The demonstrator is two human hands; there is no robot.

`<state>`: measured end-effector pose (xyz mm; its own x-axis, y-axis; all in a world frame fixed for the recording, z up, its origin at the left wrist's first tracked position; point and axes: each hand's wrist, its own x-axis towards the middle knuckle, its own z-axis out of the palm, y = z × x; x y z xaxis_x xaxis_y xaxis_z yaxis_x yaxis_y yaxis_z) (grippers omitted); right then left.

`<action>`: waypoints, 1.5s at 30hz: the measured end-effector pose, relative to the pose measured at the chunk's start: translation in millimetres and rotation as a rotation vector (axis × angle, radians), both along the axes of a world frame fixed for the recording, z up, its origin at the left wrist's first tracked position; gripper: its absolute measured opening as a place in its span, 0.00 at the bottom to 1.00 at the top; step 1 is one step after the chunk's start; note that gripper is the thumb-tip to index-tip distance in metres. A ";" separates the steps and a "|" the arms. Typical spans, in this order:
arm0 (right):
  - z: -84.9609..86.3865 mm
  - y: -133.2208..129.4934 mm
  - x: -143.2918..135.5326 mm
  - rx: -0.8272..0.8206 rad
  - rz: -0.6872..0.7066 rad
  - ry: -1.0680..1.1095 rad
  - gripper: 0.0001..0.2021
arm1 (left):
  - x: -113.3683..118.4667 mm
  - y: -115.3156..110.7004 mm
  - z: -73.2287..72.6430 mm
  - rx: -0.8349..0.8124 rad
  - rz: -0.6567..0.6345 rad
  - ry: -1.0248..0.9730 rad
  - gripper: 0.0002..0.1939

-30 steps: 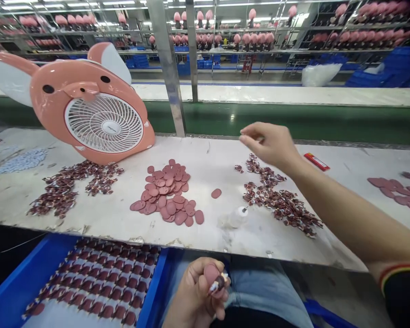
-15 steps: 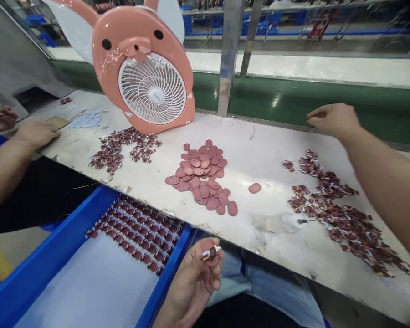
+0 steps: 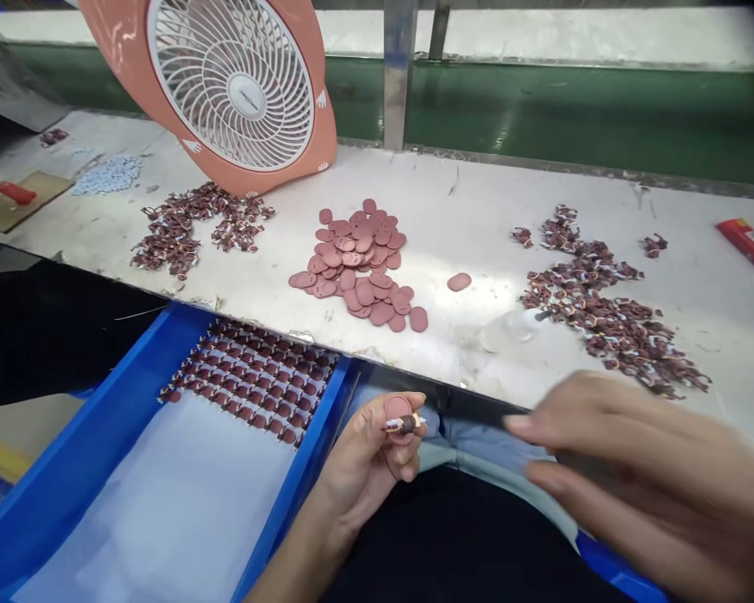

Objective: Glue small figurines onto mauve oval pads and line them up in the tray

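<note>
Between the thumb and fingers of my left hand [image 3: 374, 452] is a small assembled piece [image 3: 403, 418], a reddish oval disc with a dark, white-tipped part across it. My right hand [image 3: 634, 469], blurred by motion, is in the air at the lower right, thumb and fingers apart, with nothing visible between them. A pile of reddish oval discs [image 3: 364, 251] lies mid-table, and one disc [image 3: 459, 282] lies apart to its right. Beyond my right hand is a heap of small brown parts [image 3: 609, 310]. A clear bottle with a dark tip [image 3: 512, 329] lies beside that heap.
A blue tray [image 3: 131, 368] at the lower left holds rows of assembled pieces on white sheets. An orange fan [image 3: 322, 109] stands at the table's back. More brown parts [image 3: 176, 234], pale blue bits [image 3: 108, 174] and a red packet [image 3: 751, 244] are on the table [image 3: 433, 193].
My right hand has come back from the far right of the table towards my left hand. The view has tilted down. Another person's hands at the left are out of view.
</note>
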<state>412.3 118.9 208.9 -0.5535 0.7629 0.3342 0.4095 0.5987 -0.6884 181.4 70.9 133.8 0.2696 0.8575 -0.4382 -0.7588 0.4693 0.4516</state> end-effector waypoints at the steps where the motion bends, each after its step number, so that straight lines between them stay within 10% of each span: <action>1: -6.3 -5.8 -15.6 -0.033 0.026 0.078 0.13 | 0.2 -1.1 0.9 0.011 -0.009 0.013 0.23; 16: -29.7 -2.0 -74.5 -0.085 0.156 0.237 0.09 | -8.9 -9.1 -1.7 0.017 -0.071 0.102 0.30; 22: -53.9 -5.2 -83.8 0.355 -0.046 0.044 0.13 | -4.4 -13.2 0.3 -0.002 0.404 0.417 0.18; 33: -65.8 -0.9 -111.5 0.568 0.015 -0.010 0.13 | -8.8 -9.1 -1.6 -0.044 0.496 0.586 0.15; 37: -52.9 -9.3 -99.7 0.573 0.204 0.020 0.07 | -54.0 -12.7 -22.1 -0.179 0.617 0.973 0.19; 45: -80.2 -15.8 -32.6 0.428 0.145 -0.130 0.12 | -260.0 -51.3 -96.5 -0.575 0.740 1.626 0.12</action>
<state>379.8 103.1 128.6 -0.7025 0.4830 0.5227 0.3667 0.8751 -0.3158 -78.6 19.5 37.3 -0.9600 0.2646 -0.0913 0.0992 0.6268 0.7729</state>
